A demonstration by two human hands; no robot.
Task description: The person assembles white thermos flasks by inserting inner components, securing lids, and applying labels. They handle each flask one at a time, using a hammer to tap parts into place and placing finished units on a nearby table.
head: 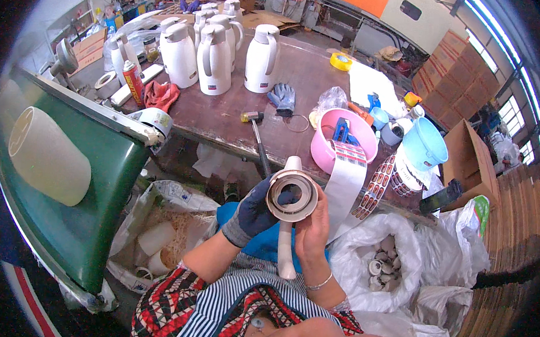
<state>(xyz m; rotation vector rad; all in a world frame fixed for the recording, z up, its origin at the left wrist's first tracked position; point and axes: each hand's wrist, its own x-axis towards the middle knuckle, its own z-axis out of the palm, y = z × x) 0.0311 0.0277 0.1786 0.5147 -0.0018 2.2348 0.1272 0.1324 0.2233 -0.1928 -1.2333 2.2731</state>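
Note:
Between my two hands I hold a white plastic jug top point(292, 196), its round open end facing up at me. A spout sticks out on the far side and a long curved handle point(286, 256) hangs towards my lap. My left hand point(253, 213), in a dark glove with a grey cuff, grips the left side of the ring. Dark fabric, probably a gloved fingertip, shows through the central hole. My right hand point(314, 225) is bare and clasps the right side beside the handle. A mallet point(258, 140) lies just beyond on the brown table point(217, 120).
Several white vacuum jugs point(215, 60) stand at the back left. A pink basin point(344, 140) with label strips and a blue pail point(424, 144) are right. An open sack of plastic parts point(375, 261) sits by my right arm. Left is a green surface bearing a white cylinder point(50, 157).

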